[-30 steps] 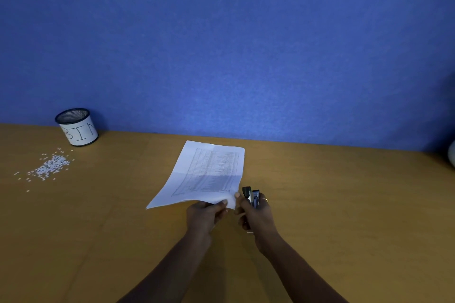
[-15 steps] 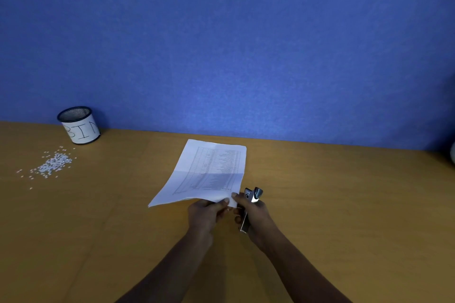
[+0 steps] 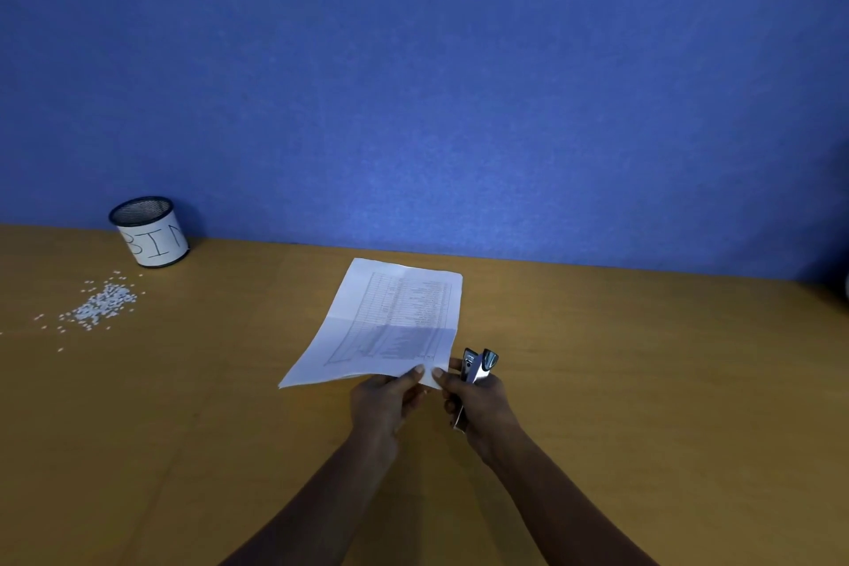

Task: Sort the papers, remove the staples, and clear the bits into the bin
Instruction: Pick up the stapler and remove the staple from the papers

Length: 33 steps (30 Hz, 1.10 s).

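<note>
- At centre front: left hand [image 3: 383,404] pinches the near corner of the white printed paper sheets [image 3: 390,322]; right hand [image 3: 482,409] grips a black-and-chrome claw staple remover [image 3: 478,367], thumb on the same corner.
- Sheets lie on the tan wooden desk [image 3: 643,381], near edge lifted.
- Likely step: pulling the staple. Hold the corner taut, slide the claws under, squeeze slowly to avoid tearing.
- Staple too small to see; sheet count unclear.
- Small white bits [image 3: 103,306] lie far left, beside the black mesh BIN pot [image 3: 151,239].
</note>
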Tool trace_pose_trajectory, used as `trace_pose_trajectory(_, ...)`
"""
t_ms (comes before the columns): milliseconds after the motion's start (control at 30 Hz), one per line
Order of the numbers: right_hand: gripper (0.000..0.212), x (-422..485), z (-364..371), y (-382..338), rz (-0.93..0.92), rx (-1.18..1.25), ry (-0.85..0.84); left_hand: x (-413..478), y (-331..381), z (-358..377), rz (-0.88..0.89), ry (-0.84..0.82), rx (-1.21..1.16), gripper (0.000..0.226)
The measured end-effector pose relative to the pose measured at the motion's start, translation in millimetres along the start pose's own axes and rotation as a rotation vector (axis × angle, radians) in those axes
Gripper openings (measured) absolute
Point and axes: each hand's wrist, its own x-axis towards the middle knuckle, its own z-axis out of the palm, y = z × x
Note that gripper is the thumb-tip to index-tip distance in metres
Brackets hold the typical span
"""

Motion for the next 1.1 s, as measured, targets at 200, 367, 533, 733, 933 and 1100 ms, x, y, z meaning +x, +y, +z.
trace_pose_trajectory(200,0.010,0.9,-3.5,1.6,0.039,0.033,-0.036,-3.2,3.8,1.1,0.002,0.019,-0.009,0.017)
trace_pose_trajectory(367,0.034,2.1,-10.7,3.1,0.212,0.076,-0.113,-3.6,4.8,0.9,0.045,0.030,0.058,0.013)
trace_pose_trajectory(533,0.050,2.1,-12.9,5.2,0.282,0.080,-0.184,-2.4,5.1,1.1,0.066,0.033,0.073,0.013)
trace_pose_trajectory(733,0.046,-4.1,-12.7,-1.3,0.257,0.123,-0.262,-0.9,3.5,-0.3,0.103,0.040,0.113,0.013)
trace_pose_trajectory(933,0.040,-0.9,-9.8,-1.5,0.226,0.112,-0.250,-0.2,1.5,-0.7,0.131,0.050,0.142,0.016)
trace_pose_trajectory(1100,0.031,0.2,-5.4,-3.7,0.214,0.088,-0.212,0.0,0.8,1.3,0.136,0.064,0.160,0.013)
